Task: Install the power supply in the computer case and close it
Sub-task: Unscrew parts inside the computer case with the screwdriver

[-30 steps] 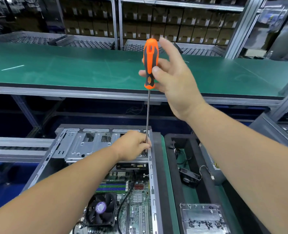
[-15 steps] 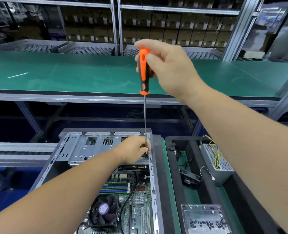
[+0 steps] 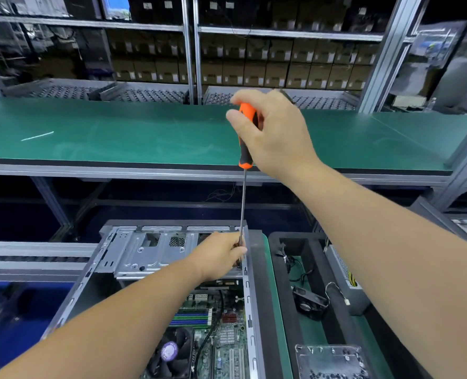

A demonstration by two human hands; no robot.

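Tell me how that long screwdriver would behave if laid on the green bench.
The screwdriver would probably roll: its orange handle looks rounded. The thin shaft looks stiff, staying straight between the right hand on the handle and the left hand at the tip. It likely balances handle-heavy, since the handle is far thicker than the shaft.

Green bench mat [image 3: 145, 132] spans the upper middle. Shelves of brown boxes [image 3: 281, 69] behind, across the top. Black foam tray [image 3: 281, 296] lower right holds small black fan [image 3: 307, 303]; clear screw box [image 3: 331, 362] bottom right.
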